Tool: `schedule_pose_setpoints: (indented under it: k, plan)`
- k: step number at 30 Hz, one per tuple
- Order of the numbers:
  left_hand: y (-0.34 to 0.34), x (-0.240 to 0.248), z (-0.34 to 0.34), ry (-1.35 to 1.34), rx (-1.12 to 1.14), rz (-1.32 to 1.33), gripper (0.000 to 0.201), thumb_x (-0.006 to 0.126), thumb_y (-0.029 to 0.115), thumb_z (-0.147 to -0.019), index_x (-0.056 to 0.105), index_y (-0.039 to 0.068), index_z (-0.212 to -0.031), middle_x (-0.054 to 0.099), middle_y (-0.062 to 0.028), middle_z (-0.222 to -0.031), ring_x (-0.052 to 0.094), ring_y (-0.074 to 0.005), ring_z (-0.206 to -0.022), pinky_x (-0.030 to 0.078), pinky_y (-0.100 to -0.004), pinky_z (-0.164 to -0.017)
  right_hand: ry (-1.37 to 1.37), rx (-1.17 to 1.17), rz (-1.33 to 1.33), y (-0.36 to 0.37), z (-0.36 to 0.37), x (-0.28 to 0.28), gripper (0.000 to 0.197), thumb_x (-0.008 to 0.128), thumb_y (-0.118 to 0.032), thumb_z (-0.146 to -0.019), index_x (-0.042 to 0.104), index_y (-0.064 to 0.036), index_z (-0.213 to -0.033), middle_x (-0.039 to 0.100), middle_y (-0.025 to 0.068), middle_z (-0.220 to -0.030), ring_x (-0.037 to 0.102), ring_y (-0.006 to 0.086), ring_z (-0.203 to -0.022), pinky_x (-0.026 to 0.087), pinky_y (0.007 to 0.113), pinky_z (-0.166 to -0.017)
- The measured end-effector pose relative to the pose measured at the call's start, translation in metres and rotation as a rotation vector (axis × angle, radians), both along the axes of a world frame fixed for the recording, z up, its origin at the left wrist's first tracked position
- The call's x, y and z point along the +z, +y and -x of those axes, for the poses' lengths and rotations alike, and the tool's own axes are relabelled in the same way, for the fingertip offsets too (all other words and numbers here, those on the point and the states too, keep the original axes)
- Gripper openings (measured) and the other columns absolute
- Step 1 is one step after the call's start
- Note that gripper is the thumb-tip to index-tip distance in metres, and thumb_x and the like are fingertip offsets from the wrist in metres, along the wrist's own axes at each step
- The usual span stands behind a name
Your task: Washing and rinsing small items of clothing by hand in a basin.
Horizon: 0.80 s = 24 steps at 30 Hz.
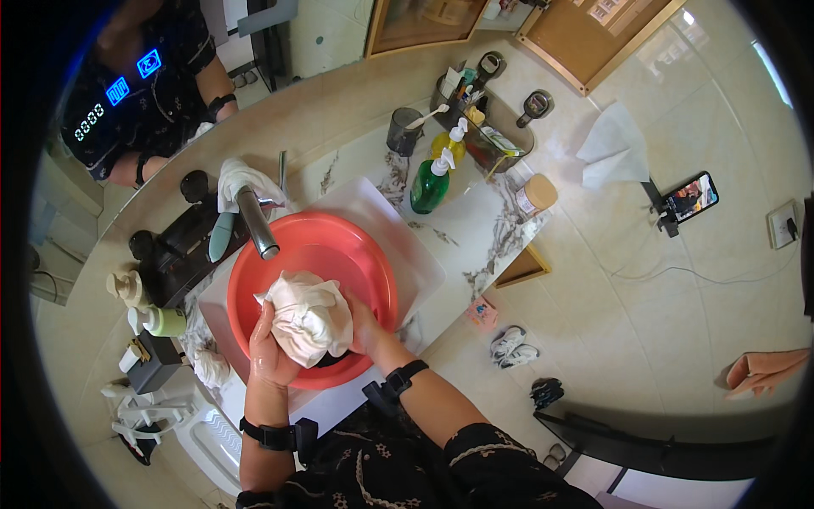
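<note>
Between my two hands is a bunched white cloth [309,318], gathered into a rounded, folded bundle. My left hand [273,352] cups its left side, thumb pointing up along it. On the other side my right hand [363,327] presses against the cloth, its fingers partly hidden behind it. Both hands are over a red plastic basin [390,293], which sits in a white sink [424,254]. Something dark shows under the bundle, too covered to name. A metal faucet [257,225] with a white cloth draped over its base reaches above the basin.
Right of the sink stand a green pump bottle [430,187], a yellow pump bottle [448,146], a dark cup [404,131] with a toothbrush and a lidded jar [536,195]. Left are pump bottles [159,321] and a crumpled white cloth [211,367]. A phone [691,198] is mounted on the wall.
</note>
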<state>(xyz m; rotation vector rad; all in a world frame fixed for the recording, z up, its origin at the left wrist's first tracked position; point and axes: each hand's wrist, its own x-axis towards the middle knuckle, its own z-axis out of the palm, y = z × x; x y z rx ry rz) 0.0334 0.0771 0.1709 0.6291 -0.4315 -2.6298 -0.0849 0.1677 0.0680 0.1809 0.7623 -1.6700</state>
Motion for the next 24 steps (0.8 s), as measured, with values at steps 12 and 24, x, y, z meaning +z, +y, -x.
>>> schedule_pose_setpoints:
  k: [12,24]
  plan:
    - [-0.009,-0.082,-0.007,-0.071,-0.035,-0.074,0.039,0.038,0.035,-0.094,0.048,0.01,-0.122,0.055,-0.0087,-0.117,0.054,-0.0245,-0.105,0.044,-0.0383,-0.09,1.5,0.117,-0.191,-0.008,-0.044,0.07,0.044,0.062,-0.009,-0.073,0.048,-0.0037,-0.114,0.054,0.0157,-0.117,0.049,0.0335,-0.113,0.04,0.04,-0.093]
    - [0.018,-0.047,0.005,-0.234,-0.051,-0.12,0.039,0.035,0.031,-0.096,0.043,0.006,-0.125,0.053,-0.0108,-0.122,0.05,-0.024,-0.113,0.041,-0.038,-0.096,1.732,0.019,-0.297,-0.022,0.003,0.056,0.03,0.061,-0.007,-0.072,0.053,-0.0072,-0.101,0.054,0.0146,-0.097,0.054,0.037,-0.089,0.046,0.043,-0.072]
